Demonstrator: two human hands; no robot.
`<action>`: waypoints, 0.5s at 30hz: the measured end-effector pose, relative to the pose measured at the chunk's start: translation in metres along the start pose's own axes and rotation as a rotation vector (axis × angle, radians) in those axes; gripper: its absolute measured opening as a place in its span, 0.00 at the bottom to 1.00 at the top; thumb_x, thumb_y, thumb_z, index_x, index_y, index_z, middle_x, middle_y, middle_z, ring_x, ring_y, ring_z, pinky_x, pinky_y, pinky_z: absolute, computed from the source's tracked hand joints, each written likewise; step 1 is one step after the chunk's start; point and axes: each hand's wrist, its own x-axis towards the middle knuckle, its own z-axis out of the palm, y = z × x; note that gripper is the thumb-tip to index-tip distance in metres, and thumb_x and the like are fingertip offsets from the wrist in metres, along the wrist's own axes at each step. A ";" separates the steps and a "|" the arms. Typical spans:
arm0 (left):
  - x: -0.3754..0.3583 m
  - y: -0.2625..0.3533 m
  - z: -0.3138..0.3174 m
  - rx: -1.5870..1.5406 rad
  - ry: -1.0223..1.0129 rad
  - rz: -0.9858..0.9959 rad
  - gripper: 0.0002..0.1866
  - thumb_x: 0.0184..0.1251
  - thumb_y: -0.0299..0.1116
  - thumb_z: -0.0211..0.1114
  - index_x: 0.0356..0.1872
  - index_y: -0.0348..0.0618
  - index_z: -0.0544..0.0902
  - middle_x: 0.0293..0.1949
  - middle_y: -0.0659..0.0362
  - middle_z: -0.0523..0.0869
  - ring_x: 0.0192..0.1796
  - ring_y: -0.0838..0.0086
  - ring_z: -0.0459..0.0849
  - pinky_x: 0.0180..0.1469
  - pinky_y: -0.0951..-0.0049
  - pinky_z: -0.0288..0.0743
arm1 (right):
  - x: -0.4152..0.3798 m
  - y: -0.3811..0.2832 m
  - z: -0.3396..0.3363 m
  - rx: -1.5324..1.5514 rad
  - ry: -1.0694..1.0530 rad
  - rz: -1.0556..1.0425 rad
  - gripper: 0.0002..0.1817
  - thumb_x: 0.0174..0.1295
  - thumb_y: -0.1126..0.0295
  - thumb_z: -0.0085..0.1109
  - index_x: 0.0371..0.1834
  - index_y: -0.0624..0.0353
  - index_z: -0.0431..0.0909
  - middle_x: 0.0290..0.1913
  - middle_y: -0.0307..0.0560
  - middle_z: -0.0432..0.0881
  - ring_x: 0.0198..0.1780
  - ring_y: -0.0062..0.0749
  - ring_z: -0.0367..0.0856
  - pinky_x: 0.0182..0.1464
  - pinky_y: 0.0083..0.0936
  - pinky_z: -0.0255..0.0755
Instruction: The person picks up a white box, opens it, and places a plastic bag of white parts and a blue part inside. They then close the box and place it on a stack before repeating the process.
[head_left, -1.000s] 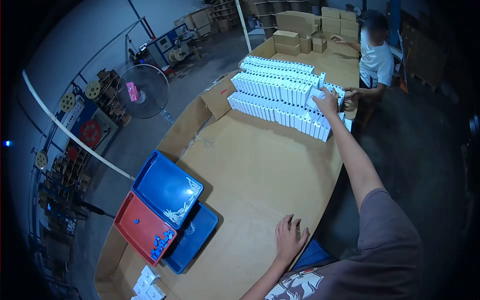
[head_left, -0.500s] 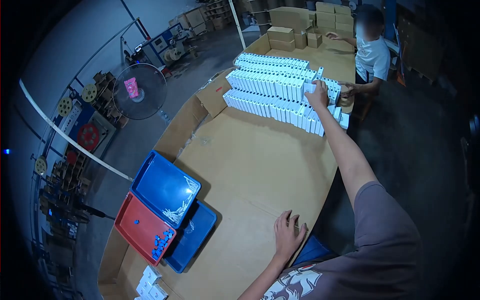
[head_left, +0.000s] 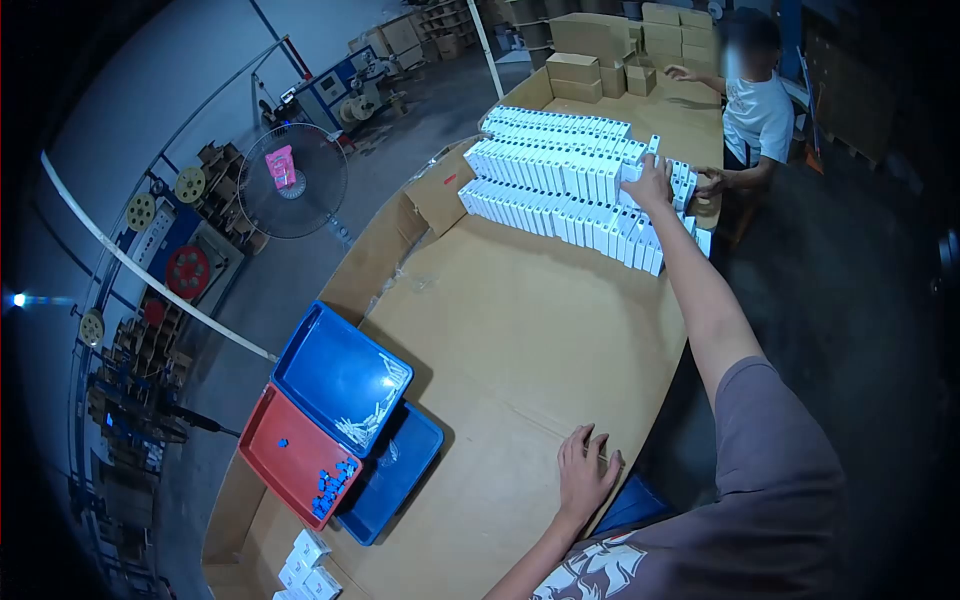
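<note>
Long rows of small white boxes (head_left: 545, 165) stand packed side by side on the cardboard-covered table (head_left: 500, 330). At the right end of these rows, my right hand (head_left: 652, 186) has its fingers closed on a white box, partly hidden by the hand. My left hand (head_left: 587, 473) lies near the table's front edge with its fingers apart, holding nothing.
A blue tray (head_left: 335, 365) with white pieces, a red tray (head_left: 290, 440) with blue pieces and a lower blue tray (head_left: 405, 470) stand left. White boxes (head_left: 305, 568) lie at the bottom. Another person (head_left: 755, 115) reaches toward the rows' right end. Cardboard boxes (head_left: 575, 75) are behind.
The whole view has shifted slightly, moving the scene a little to the right. My right hand stays at the rows with the white box, and my left hand stays on the table.
</note>
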 end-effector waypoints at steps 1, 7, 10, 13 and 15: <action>0.000 0.000 0.001 -0.002 0.002 0.000 0.23 0.70 0.40 0.74 0.61 0.41 0.83 0.69 0.44 0.77 0.76 0.47 0.72 0.77 0.46 0.63 | 0.002 -0.002 -0.001 -0.016 0.012 0.030 0.55 0.47 0.53 0.86 0.80 0.52 0.66 0.85 0.74 0.54 0.88 0.69 0.47 0.83 0.53 0.62; -0.002 -0.003 0.002 -0.010 0.007 0.000 0.22 0.70 0.39 0.73 0.61 0.41 0.83 0.70 0.45 0.77 0.76 0.48 0.72 0.78 0.46 0.62 | 0.007 -0.010 -0.009 -0.063 -0.028 0.090 0.52 0.45 0.53 0.87 0.78 0.47 0.73 0.76 0.64 0.67 0.80 0.65 0.63 0.75 0.54 0.72; -0.001 -0.002 0.000 -0.022 0.006 0.000 0.22 0.70 0.39 0.73 0.61 0.41 0.83 0.69 0.45 0.78 0.76 0.48 0.73 0.79 0.46 0.62 | 0.005 -0.007 -0.017 -0.085 -0.062 0.082 0.46 0.49 0.51 0.84 0.73 0.47 0.76 0.78 0.62 0.65 0.81 0.61 0.62 0.72 0.51 0.76; -0.001 -0.002 -0.001 -0.016 0.015 0.009 0.22 0.70 0.39 0.73 0.60 0.41 0.83 0.69 0.46 0.78 0.76 0.48 0.73 0.79 0.46 0.63 | 0.004 -0.004 -0.018 -0.075 -0.042 0.039 0.41 0.50 0.54 0.82 0.71 0.46 0.78 0.75 0.54 0.72 0.79 0.61 0.65 0.71 0.53 0.76; -0.001 -0.001 -0.002 -0.010 0.014 0.009 0.22 0.70 0.39 0.73 0.60 0.41 0.83 0.69 0.45 0.78 0.76 0.48 0.73 0.78 0.46 0.63 | 0.005 0.001 -0.014 -0.066 -0.030 0.004 0.41 0.50 0.54 0.82 0.71 0.46 0.78 0.73 0.49 0.76 0.78 0.61 0.66 0.71 0.55 0.76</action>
